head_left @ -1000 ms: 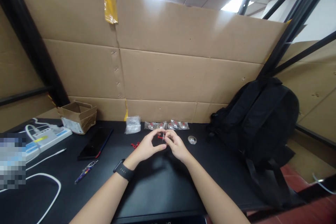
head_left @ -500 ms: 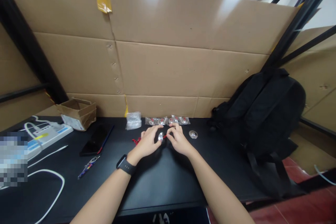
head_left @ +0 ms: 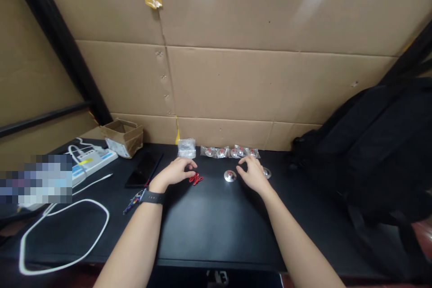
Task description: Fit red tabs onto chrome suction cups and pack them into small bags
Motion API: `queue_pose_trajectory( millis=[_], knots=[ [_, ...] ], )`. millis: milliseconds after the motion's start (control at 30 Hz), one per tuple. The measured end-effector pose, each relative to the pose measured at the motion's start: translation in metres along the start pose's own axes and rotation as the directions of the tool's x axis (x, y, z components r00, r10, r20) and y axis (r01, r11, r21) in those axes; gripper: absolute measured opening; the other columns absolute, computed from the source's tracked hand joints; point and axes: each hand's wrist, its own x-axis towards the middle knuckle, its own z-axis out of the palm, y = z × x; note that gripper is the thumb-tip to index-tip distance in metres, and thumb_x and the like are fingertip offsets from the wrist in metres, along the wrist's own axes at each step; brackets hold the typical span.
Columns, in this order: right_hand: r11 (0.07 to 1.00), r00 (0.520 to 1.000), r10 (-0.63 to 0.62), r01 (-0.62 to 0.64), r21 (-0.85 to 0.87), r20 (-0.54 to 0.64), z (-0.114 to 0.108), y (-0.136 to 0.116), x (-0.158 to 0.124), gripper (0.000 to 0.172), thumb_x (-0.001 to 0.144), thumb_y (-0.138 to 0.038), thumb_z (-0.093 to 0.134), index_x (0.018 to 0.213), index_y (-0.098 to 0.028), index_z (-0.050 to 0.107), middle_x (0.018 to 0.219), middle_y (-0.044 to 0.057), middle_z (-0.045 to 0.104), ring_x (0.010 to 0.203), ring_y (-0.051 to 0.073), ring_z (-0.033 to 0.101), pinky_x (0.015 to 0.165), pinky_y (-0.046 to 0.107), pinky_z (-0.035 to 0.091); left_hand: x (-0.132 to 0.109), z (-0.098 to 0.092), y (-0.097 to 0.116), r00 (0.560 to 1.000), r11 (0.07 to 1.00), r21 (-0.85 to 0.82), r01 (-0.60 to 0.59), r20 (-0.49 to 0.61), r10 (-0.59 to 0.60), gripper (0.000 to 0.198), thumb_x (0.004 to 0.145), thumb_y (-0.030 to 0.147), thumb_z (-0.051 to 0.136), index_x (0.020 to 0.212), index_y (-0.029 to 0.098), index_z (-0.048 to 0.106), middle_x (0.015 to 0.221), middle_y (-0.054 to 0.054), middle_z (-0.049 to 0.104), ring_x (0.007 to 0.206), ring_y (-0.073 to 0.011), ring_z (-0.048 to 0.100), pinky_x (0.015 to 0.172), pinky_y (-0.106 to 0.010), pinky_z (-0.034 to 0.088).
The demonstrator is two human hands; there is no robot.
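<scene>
My left hand (head_left: pixel 176 172) rests on the black table (head_left: pixel 209 220), fingers loosely curled, its tips beside a small red string piece (head_left: pixel 195 179). My right hand (head_left: pixel 252 173) lies on the table with fingers spread, holding nothing. Between the two hands sits a small round clear-and-silver part (head_left: pixel 230 175) with red inside. Another round part (head_left: pixel 267 173) peeks out just right of my right hand. A row of small clear bags (head_left: pixel 229 151) with similar parts lines the back edge, and a bag of clear pieces (head_left: pixel 186 148) lies left of them.
A black backpack (head_left: pixel 381 144) fills the right side. At the left are a dark phone (head_left: pixel 143 169), a small cardboard box (head_left: pixel 122 137), a power strip (head_left: pixel 89 163), a white cable (head_left: pixel 64 234) and a keyring (head_left: pixel 133 201). Cardboard walls enclose the back.
The hands have parted: the round part they held together now lies on the table between them. The left hand moved to the red string. The view tilted down and shifted.
</scene>
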Motion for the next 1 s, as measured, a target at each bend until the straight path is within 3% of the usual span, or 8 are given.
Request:
queue_pose_trajectory(
  millis=[100, 233, 400, 567, 767, 867, 1000],
  knots=[
    [0.981, 0.992, 0.128, -0.129, -0.142, -0.015, -0.025, 0.028, 0.004, 0.028, 0.082, -0.031, 0.066, 0.109, -0.025, 0.063, 0.126, 0.009, 0.059, 0.117, 0.034, 0.053, 0.093, 0.050, 0.042, 0.001, 0.007, 0.007, 1.000, 0.998, 0.067, -0.008, 0.006, 0.007, 0.028, 0.072, 0.036, 0.076, 0.098, 0.025, 0.075, 0.092, -0.004, 0.071, 0.094, -0.0239, 0.062, 0.086, -0.030, 0.044],
    [0.948, 0.960, 0.256, -0.227, -0.224, 0.110, -0.047, 0.075, 0.003, 0.053, 0.068, -0.027, 0.077, 0.120, -0.022, 0.065, 0.131, 0.012, 0.059, 0.118, 0.036, 0.055, 0.093, 0.045, 0.045, 0.004, 0.015, 0.023, 0.999, 0.985, 0.170, 0.027, 0.036, -0.033, 0.024, 0.062, 0.034, 0.083, 0.084, 0.027, 0.076, 0.095, -0.004, 0.068, 0.101, -0.0289, 0.057, 0.087, -0.033, 0.041],
    [0.960, 0.952, 0.247, -0.215, -0.178, 0.182, -0.047, 0.102, 0.004, 0.044, 0.064, -0.026, 0.081, 0.107, -0.017, 0.074, 0.112, 0.013, 0.070, 0.104, 0.029, 0.066, 0.090, 0.034, 0.048, 0.005, 0.026, 0.031, 0.999, 0.988, 0.155, 0.006, 0.035, -0.012, 0.006, 0.066, 0.027, 0.079, 0.070, 0.027, 0.076, 0.090, -0.005, 0.066, 0.100, -0.0295, 0.055, 0.089, -0.035, 0.039],
    [0.967, 0.959, 0.241, -0.223, -0.122, 0.151, -0.047, 0.100, 0.005, 0.036, 0.060, -0.027, 0.084, 0.094, -0.019, 0.077, 0.098, 0.009, 0.073, 0.093, 0.026, 0.069, 0.081, 0.031, 0.050, 0.006, 0.027, 0.036, 0.999, 0.988, 0.147, -0.048, 0.016, 0.046, 0.007, 0.076, 0.031, 0.072, 0.075, 0.026, 0.076, 0.094, -0.006, 0.068, 0.101, -0.0288, 0.056, 0.090, -0.036, 0.040],
    [0.961, 0.955, 0.273, -0.264, -0.084, 0.119, -0.057, 0.093, 0.001, 0.031, 0.056, -0.025, 0.083, 0.086, -0.018, 0.076, 0.092, 0.008, 0.075, 0.086, 0.025, 0.070, 0.074, 0.029, 0.050, 0.010, 0.024, 0.053, 0.988, 0.998, 0.010, -0.067, -0.139, 0.067, 0.015, 0.083, 0.038, 0.068, 0.084, 0.024, 0.075, 0.089, -0.005, 0.073, 0.093, -0.0253, 0.064, 0.087, -0.035, 0.042],
    [0.973, 0.969, 0.223, -0.229, 0.042, 0.108, -0.060, 0.077, 0.000, 0.034, 0.059, -0.023, 0.080, 0.092, -0.017, 0.075, 0.091, 0.007, 0.075, 0.081, 0.021, 0.069, 0.073, 0.028, 0.050, 0.012, 0.030, 0.064, 0.976, 0.997, -0.048, -0.055, -0.215, 0.044, 0.016, 0.085, 0.038, 0.068, 0.089, 0.026, 0.077, 0.092, -0.004, 0.076, 0.091, -0.0244, 0.066, 0.087, -0.035, 0.043],
    [0.945, 0.989, 0.067, -0.104, 0.309, 0.128, -0.049, 0.037, -0.002, 0.044, 0.060, -0.020, 0.079, 0.103, -0.017, 0.072, 0.096, 0.006, 0.074, 0.073, 0.018, 0.066, 0.070, 0.028, 0.052, 0.013, 0.043, 0.080, 0.965, 0.990, -0.111, -0.084, -0.258, 0.053, 0.019, 0.090, 0.038, 0.062, 0.097, 0.028, 0.077, 0.096, -0.004, 0.076, 0.100, -0.0254, 0.065, 0.092, -0.038, 0.043]
  ],
)
